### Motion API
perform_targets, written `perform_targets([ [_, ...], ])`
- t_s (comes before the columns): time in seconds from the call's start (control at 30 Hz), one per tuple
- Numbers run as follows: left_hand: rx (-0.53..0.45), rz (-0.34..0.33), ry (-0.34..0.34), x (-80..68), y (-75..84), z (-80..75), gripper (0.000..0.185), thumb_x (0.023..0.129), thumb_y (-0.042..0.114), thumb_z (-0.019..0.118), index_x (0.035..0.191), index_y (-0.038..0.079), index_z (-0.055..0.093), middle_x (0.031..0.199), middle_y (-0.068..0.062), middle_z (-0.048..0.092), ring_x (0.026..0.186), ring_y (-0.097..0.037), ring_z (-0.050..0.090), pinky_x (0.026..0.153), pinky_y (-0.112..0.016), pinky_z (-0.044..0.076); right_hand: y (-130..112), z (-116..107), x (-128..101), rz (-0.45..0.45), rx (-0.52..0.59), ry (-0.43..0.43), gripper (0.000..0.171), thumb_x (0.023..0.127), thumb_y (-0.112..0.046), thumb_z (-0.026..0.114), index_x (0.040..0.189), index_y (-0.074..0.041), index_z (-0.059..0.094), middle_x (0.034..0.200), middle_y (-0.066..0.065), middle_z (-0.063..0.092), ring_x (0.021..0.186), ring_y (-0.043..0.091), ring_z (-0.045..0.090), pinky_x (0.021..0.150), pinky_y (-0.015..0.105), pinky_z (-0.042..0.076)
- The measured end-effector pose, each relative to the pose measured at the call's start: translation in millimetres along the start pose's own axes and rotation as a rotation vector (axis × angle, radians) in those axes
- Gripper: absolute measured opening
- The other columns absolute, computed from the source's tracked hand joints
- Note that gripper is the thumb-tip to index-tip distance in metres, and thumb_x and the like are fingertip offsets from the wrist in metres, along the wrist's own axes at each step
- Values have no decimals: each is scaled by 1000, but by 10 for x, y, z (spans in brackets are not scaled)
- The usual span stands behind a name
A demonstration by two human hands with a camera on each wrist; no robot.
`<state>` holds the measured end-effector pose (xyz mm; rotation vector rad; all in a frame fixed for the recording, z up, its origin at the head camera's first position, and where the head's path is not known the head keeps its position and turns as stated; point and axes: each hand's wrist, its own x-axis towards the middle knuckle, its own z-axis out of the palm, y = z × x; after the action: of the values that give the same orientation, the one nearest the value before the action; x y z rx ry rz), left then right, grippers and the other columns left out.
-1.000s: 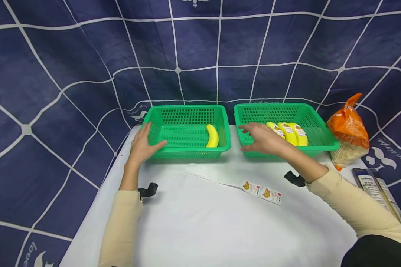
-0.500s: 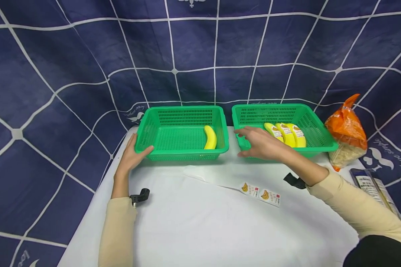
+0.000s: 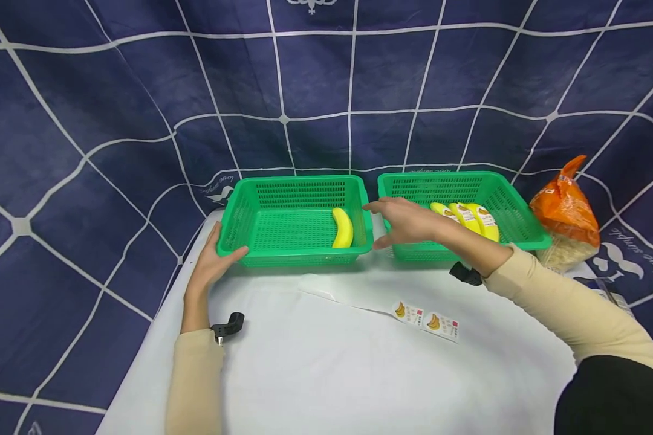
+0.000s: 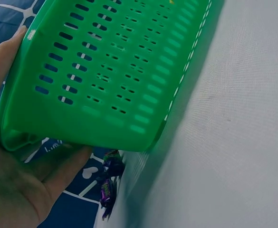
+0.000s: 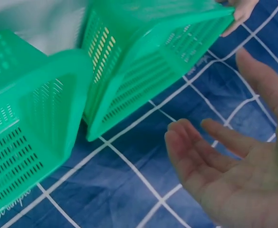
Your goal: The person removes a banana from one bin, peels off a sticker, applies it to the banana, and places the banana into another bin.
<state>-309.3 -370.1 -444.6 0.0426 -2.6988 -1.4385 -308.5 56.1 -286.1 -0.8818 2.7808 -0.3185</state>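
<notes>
Our left hand (image 3: 213, 261) gripping the slotted green plastic basket's (image 3: 294, 257) corner at 9 o'clock, curved smooth banana (image 3: 343, 227) inside, right hand (image 3: 405, 221) spread wide, holding nothing, at 3 o'clock.

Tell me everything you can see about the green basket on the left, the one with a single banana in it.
The left green plastic basket is a shallow rectangular tray with slotted walls, a perforated floor and a rolled rim. It sits on the white table, close beside a second green basket. One plain yellow banana lies inside near its right wall. The left hand holds its front left corner, thumb against the front wall. The right hand hovers open by its right rim; contact is unclear.
</notes>
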Motion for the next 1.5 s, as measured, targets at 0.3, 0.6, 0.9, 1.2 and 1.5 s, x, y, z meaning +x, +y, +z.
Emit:
perform_targets([
  [0.3, -35, 4, 3, 0, 17, 41, 108, 84, 44, 73, 158, 20, -3, 166, -1, -4, 153, -28, -4, 122, -56, 6, 169, -54, 650, -59, 213, -120, 79, 80, -26, 80, 146, -5, 42, 138, 15, 54, 124, 31, 54, 98, 43, 50],
  [0.6, -48, 3, 20, 13, -4, 21, 107, 84, 39, 74, 158, 19, -2, 166, -1, -3, 153, -27, -3, 122, -56, 5, 275, -101, 1256, 24, 342, -177, 81, 85, -26, 76, 150, -4, 34, 146, 16, 49, 135, 31, 46, 108, 43, 44],
  [0.9, -52, 9, 14, 27, -13, 35, 109, 83, 42, 74, 158, 16, -1, 166, -2, -2, 153, -27, -3, 123, -56, 5, 357, -58, 1655, 168, 393, -188, 77, 88, -28, 73, 149, 0, 35, 146, 17, 48, 120, 26, 57, 107, 41, 45],
  [1.2, -50, -1, 9, 23, 10, 13, 109, 83, 41, 74, 158, 17, -1, 166, -1, -3, 153, -26, -4, 123, -54, 4, 430, 196, 1952, 311, 267, -208, 42, 82, -41, 77, 96, -9, 54, 84, 0, 49, 73, 14, 46, 93, 40, 49],
  [1.5, -66, 1, 5, 12, 23, 7, 109, 83, 39, 75, 158, 19, -2, 166, -2, -4, 153, -26, -5, 123, -54, 3, 403, 351, 1987, 429, 217, -272, 83, 84, -40, 75, 148, -10, 31, 147, 12, 41, 131, 29, 44, 109, 45, 42],
])
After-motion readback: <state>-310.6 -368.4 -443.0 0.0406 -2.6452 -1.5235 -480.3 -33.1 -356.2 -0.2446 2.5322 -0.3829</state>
